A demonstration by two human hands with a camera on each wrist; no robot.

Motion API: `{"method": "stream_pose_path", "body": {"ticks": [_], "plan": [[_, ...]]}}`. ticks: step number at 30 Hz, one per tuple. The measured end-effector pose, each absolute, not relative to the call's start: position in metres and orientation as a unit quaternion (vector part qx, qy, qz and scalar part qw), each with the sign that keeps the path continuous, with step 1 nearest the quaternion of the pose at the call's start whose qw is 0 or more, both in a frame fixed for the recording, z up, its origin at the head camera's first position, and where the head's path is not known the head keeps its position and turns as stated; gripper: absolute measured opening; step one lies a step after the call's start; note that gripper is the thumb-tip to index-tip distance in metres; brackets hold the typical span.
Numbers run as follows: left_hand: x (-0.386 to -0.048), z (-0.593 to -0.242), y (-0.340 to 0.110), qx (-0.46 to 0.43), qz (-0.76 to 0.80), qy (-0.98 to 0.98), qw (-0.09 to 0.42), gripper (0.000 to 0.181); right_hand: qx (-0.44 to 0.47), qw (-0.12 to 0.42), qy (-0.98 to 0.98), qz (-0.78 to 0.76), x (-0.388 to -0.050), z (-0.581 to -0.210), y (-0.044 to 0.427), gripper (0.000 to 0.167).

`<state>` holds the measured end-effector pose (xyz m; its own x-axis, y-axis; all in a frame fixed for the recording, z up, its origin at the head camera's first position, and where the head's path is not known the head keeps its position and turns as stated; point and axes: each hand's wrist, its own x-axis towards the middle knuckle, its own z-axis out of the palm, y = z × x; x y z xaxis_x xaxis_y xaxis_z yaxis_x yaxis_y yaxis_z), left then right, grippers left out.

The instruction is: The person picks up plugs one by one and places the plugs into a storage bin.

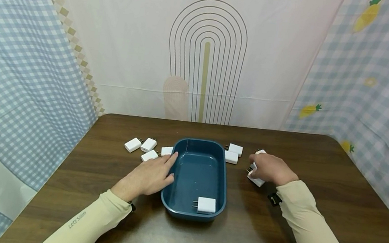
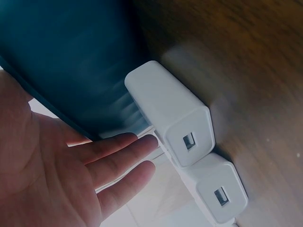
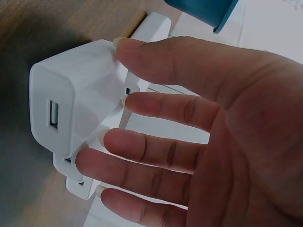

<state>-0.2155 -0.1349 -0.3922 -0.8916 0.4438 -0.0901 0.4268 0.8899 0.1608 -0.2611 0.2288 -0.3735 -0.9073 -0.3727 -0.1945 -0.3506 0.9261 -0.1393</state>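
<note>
A blue tray (image 1: 196, 178) stands on the table, with one white USB charger plug (image 1: 206, 205) lying inside at its near right end. My left hand (image 1: 148, 174) rests on the tray's left rim with its fingers extended. Two charger plugs (image 2: 175, 113) appear close to that hand's fingertips in the left wrist view. To the right of the tray, my right hand (image 1: 271, 169) is over a small group of charger plugs (image 1: 255, 181). Its thumb and fingers reach beside the nearest charger (image 3: 71, 94), fairly straight and not closed round it; whether the thumb touches is unclear.
Several white chargers (image 1: 148, 145) lie left of the tray, one close against its wall. Two more chargers (image 1: 231, 157) are by its far right corner. Behind the wooden table (image 1: 136, 118) hangs a patterned cloth (image 1: 134, 49).
</note>
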Motion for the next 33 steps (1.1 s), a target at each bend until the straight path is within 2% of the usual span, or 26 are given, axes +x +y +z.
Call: {"method": "stream_pose_path", "body": {"ticks": [11, 14, 20, 23, 33], "plan": [[-0.216, -0.392, -0.134, 0.226, 0.069, 0.970, 0.060, 0.069, -0.176, 0.129, 0.974, -0.066, -0.259, -0.378, 0.226, 0.042], [-0.216, -0.392, -0.134, 0.228, 0.069, 0.969, 0.060, 0.069, -0.178, 0.121, 0.975, -0.059, -0.258, -0.378, 0.224, 0.037], [-0.215, -0.392, -0.135, 0.227, 0.070, 0.970, 0.059, 0.069, -0.189, 0.093, 0.977, -0.035, -0.257, -0.381, 0.220, 0.018], [-0.215, -0.393, -0.135, 0.229, 0.071, 0.969, 0.057, 0.069, -0.188, 0.093, 0.977, -0.027, -0.258, -0.384, 0.218, 0.016], [-0.215, -0.393, -0.134, 0.237, 0.069, 0.968, 0.040, 0.069, -0.180, 0.122, 0.976, -0.030, -0.260, -0.387, 0.217, 0.029]]}}
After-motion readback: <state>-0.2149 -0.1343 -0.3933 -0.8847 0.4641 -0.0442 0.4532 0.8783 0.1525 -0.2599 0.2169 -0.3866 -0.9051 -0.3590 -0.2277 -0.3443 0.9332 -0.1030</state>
